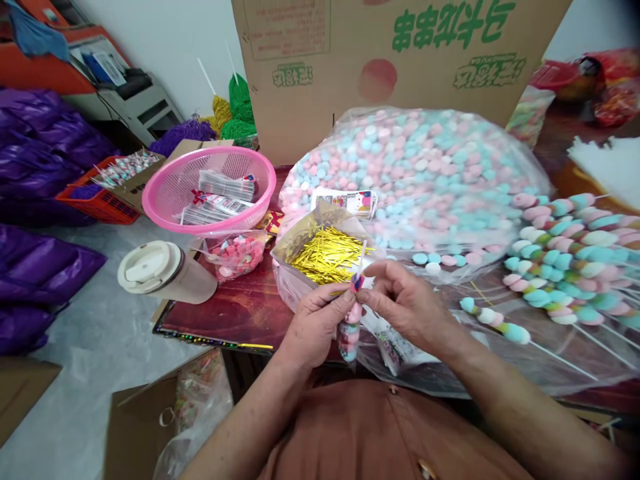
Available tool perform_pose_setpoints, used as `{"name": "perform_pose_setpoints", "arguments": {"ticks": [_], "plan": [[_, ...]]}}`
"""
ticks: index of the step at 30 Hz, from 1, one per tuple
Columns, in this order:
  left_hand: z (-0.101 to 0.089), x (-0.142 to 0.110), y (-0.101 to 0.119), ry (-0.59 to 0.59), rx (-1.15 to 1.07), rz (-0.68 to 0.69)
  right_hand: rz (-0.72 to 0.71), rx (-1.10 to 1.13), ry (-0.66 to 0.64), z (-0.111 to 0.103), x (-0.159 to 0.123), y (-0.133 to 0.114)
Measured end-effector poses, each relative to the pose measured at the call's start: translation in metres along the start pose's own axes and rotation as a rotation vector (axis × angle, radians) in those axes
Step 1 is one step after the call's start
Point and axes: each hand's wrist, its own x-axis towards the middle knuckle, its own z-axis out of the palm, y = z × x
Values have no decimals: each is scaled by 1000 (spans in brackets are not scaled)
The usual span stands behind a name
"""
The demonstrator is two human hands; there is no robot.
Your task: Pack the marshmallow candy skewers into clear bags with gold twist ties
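Observation:
My left hand is closed around the neck of a wrapped marshmallow skewer, whose pink and blue pieces hang below the fingers in a clear printed wrapper. The stick points up, away from me. My right hand is at the same neck, thumb and forefinger bent together beside the stick; whatever is pinched there is too small to make out. Just beyond both hands, an open bag holds gold twist ties. Flat printed wrappers lie under my right hand. Another stack of wrappers rests behind the ties.
A big clear bag of pastel marshmallows lies before a cardboard box. Unwrapped marshmallow skewers are piled at right, one lying nearer. On the left stand a pink basket of wrappers and a lidded cup near the table edge.

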Motion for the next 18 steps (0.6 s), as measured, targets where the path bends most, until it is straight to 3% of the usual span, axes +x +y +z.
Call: {"name": "perform_pose_setpoints", "arguments": {"ticks": [3,5,7,12,16,18], "plan": [[0,-1,4,-159,-91,-217,-251,35,-269,-21,0,-7],[1,-1,4,-206,-150,-275,-367,87,-433,-31,3,-9],[5,0,2,-166,-197,-252,-363,117,-450,-34,5,-8],[19,3,6,89,-135,-61,-241,-113,2,-15,-4,-1],[37,5,9,69,38,50,-427,-334,230,-14,-14,-1],[45,8,4,137,126,150,-508,-540,357,-23,-15,-1]]}}
